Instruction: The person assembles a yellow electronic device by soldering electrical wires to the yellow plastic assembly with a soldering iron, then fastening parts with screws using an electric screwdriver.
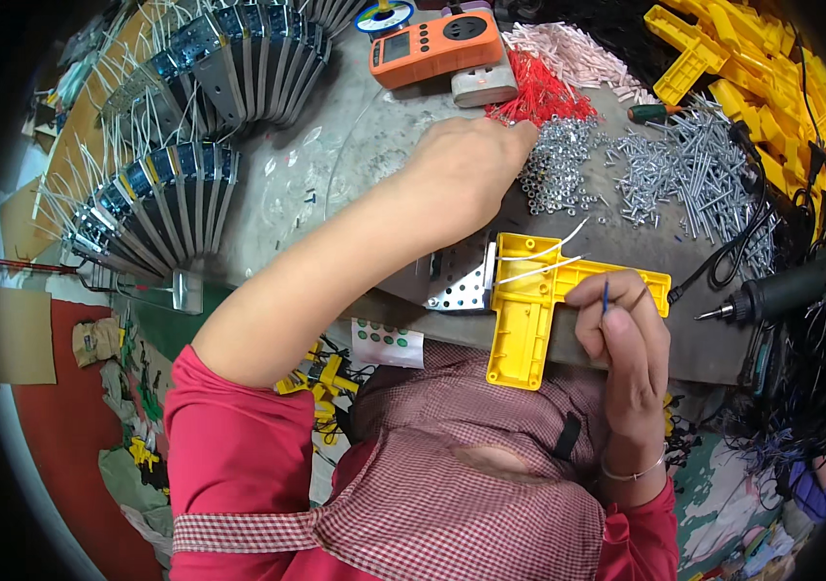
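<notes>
Stretched across the table, my left hand (471, 169) is at the edge of a pile of red wire-like pieces (549, 92) and silver nuts (556, 169). Its fingers bend down and away, so whatever they touch is hidden. My right hand (631, 334) is closed, with a thin blue piece (606, 293) pinched between thumb and finger. Just beside and partly behind it lies a yellow T-shaped plastic housing (520, 334), its hollow side up. Two white wires (541, 274) cross the housing from a silver perforated metal part (466, 286) at its left.
Metal units with white wires (166, 208) stand in rows at the left. An orange meter (432, 48) sits at the back. Screws (689, 179), yellow housings (723, 44) and a green-handled screwdriver (650, 113) lie at the right, near a dark power screwdriver (786, 290).
</notes>
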Tool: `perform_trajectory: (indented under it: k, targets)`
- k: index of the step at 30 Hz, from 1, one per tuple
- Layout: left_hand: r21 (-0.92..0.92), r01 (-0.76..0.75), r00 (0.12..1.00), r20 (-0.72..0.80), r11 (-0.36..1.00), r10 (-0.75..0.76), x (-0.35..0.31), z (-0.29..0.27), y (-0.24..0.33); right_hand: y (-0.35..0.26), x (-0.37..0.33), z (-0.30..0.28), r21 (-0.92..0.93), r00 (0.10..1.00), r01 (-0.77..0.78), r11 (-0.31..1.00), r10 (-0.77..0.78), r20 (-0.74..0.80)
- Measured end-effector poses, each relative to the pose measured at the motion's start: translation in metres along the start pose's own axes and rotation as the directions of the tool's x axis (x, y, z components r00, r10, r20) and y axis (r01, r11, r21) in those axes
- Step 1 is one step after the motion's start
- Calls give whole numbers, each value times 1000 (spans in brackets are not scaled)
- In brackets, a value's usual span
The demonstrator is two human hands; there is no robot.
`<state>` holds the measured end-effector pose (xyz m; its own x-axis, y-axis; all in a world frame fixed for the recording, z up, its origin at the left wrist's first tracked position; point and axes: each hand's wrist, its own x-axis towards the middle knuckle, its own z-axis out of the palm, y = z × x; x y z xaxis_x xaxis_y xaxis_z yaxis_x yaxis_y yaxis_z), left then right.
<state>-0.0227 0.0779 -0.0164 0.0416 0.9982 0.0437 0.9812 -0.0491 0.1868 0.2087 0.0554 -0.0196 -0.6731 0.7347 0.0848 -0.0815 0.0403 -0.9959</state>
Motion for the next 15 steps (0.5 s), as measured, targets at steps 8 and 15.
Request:
perform_trajectory:
  k: [8,15]
  targets:
    - [-760,-170,933,-329,628,-145,-23,-35,25,-5,-1,-11,-194,995,89,977,-95,-18]
    - [-979,-186,958,-160,-90,-238,-51,-21,66,-6,16,8,-130,927,97,987,-137,-348]
